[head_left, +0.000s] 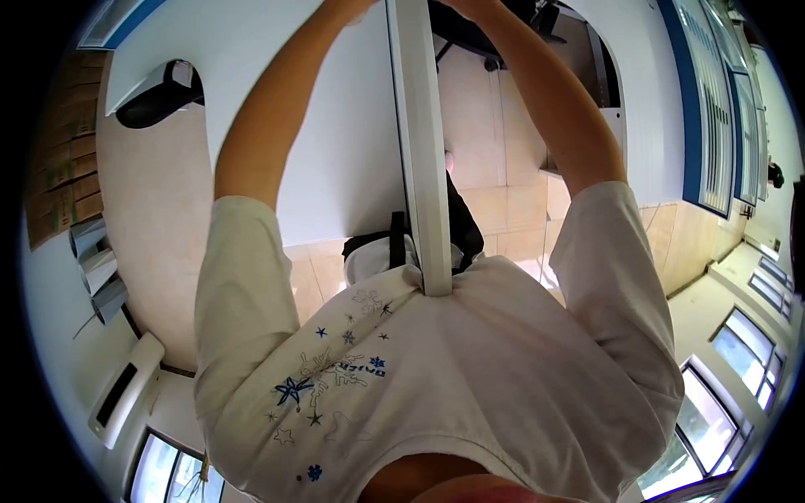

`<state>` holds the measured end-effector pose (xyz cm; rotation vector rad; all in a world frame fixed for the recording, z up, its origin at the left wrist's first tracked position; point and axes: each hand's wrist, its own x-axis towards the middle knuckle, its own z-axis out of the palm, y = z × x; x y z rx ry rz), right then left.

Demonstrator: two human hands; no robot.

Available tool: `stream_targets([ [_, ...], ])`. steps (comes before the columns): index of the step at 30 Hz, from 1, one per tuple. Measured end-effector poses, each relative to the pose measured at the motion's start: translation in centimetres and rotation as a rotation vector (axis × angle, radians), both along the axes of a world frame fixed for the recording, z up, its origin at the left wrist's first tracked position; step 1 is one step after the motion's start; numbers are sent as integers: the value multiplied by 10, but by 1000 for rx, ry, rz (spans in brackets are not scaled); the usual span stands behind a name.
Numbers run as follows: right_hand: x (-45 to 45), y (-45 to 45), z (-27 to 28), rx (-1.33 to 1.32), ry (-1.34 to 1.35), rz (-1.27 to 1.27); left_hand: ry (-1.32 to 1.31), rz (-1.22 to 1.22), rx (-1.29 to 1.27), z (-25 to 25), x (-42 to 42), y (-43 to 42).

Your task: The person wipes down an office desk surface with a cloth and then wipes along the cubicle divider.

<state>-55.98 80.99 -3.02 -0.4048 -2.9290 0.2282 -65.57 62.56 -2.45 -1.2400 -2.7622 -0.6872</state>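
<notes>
At the far centre, cut by the upper border: left hand (348,9), left of the beam; right hand (468,7), right of it. State of either grip: cannot be told, fingers being out of view; whether either clamps the beam, likewise.

Centre: one long white beam (421,151), running from the far border to the near end, which appears to meet the white printed T-shirt (470,360).

Risks, as judged: a loose or uneven grip could let the beam slide or twist, if it is not fixed; leaning forward could drive its near end harder into the chest; a sideways swing could scrape the white bench (335,142) at left or knock the office chair (465,33) at far right.

Beam, appearance: straight, narrow, off-white, plain-faced, squared near end, dark line along its left side; no damage visible, fine marks too small to tell.

Adjacent: tiled floor (478,134), right; black-and-grey item (369,251), near left, partly hidden, identity unclear.
</notes>
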Motion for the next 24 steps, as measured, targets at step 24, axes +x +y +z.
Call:
stream_targets([
  [24, 388, -196, 29, -487, 77, 56, -504, -14, 69, 11, 372, -184],
])
